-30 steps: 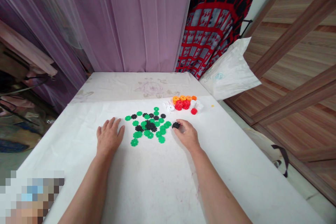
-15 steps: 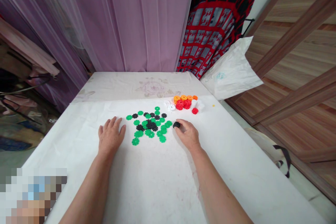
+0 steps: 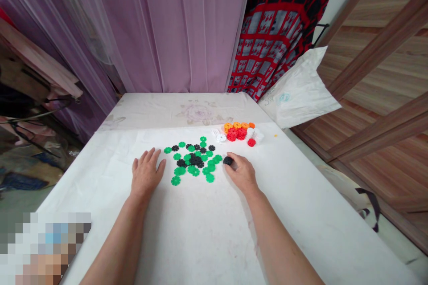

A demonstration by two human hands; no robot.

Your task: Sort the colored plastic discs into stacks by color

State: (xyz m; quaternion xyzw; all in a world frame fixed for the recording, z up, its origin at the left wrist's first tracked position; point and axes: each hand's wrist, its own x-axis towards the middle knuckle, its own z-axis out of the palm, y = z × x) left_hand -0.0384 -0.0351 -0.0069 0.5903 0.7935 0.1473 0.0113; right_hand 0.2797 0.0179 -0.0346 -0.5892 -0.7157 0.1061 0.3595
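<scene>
My left hand rests on the white tabletop with its fingers spread, left of the loose discs and holding nothing. My right hand pinches a small stack of black notched plastic discs between thumb and fingers, at the right side of the pile. Between the two hands lie several green notched discs mixed with black discs, some overlapping. Beyond my right hand, orange discs, red discs and white discs are grouped in stacks.
A white cloth covers the table, with a flower print at the far end. At the far right edge hangs a white plastic bag. Purple curtains close off the back. A wooden cabinet stands to the right. One tiny yellow bit lies alone.
The whole view has shifted slightly, so everything appears a little further right. Both hands keep their places by the discs, and the right still holds the black stack.
</scene>
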